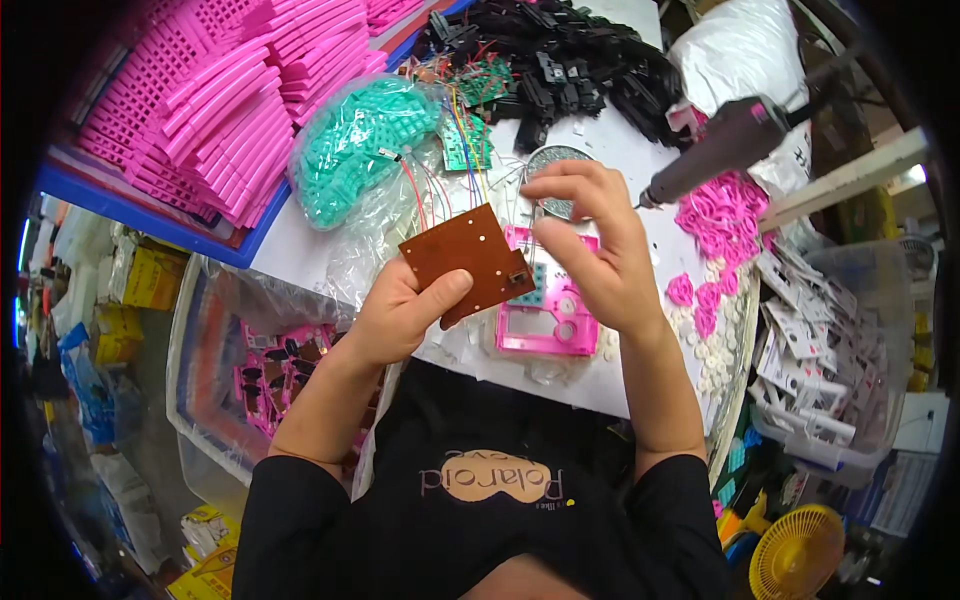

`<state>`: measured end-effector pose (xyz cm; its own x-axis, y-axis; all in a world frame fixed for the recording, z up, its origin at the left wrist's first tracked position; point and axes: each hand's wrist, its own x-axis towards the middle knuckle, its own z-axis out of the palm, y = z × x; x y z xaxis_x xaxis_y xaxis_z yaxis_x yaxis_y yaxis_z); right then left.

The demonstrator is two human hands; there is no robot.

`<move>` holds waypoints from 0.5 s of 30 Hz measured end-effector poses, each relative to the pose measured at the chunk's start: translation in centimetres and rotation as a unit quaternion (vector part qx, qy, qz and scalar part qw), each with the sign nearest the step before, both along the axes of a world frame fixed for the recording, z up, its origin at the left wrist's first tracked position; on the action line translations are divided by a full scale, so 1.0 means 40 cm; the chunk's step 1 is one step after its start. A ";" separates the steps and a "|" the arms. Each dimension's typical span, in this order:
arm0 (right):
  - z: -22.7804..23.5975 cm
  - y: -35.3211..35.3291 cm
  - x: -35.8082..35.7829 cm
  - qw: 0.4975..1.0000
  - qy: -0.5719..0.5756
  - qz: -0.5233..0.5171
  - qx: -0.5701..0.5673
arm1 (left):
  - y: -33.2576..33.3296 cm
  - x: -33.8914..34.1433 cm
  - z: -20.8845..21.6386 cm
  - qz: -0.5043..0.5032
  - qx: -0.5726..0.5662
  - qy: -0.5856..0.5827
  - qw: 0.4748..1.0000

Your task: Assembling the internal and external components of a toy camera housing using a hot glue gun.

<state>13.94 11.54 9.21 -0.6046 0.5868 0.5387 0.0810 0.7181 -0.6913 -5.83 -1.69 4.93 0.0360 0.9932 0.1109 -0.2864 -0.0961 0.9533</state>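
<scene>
My left hand (405,310) grips a brown circuit board (455,250) by its lower left side, with the thumb on top. Thin coloured wires (480,185) rise from the board's far edge toward a green circuit board (465,143). To the right of the brown board hovers my right hand (600,245), its fingers curved and apart, with nothing seen between them. Beneath the hands lies a pink plastic casing (550,345) on the white tabletop. A teal rubber keypad (533,290) sits in it, partly covered by the board.
An electric screwdriver (715,148) hangs at the right. Behind my right hand is a round dish of small screws (555,158). Pink plastic parts (230,110), bagged teal keypads (365,145) and black parts (560,75) fill the far side. Bins (205,400) flank the table.
</scene>
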 end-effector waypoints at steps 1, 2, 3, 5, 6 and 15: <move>0.010 -0.006 0.003 0.999 -0.017 0.020 0.041 | -0.013 -0.002 0.008 -0.020 -0.002 -0.008 1.000; 0.016 -0.021 0.008 0.995 -0.034 0.041 0.082 | -0.028 -0.004 0.014 -0.040 -0.004 -0.016 0.999; 0.018 -0.049 0.003 0.997 -0.007 0.041 0.069 | -0.045 -0.004 0.007 -0.047 -0.018 -0.024 0.998; 0.027 -0.080 0.016 0.998 -0.017 0.043 0.047 | -0.058 0.024 0.014 0.044 0.004 0.093 0.995; 0.033 -0.094 0.020 0.998 -0.022 0.044 0.036 | -0.067 0.036 0.014 0.110 0.030 0.166 0.980; 0.067 -0.230 0.053 0.973 0.106 0.048 -0.200 | -0.173 0.054 0.033 0.076 0.069 -0.088 0.991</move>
<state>16.05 2.33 11.90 -0.5670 0.7213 0.3978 -0.1488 0.3853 -0.9107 -3.65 -8.60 6.26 -0.1454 0.9603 0.2382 -0.4188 -0.2778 0.8645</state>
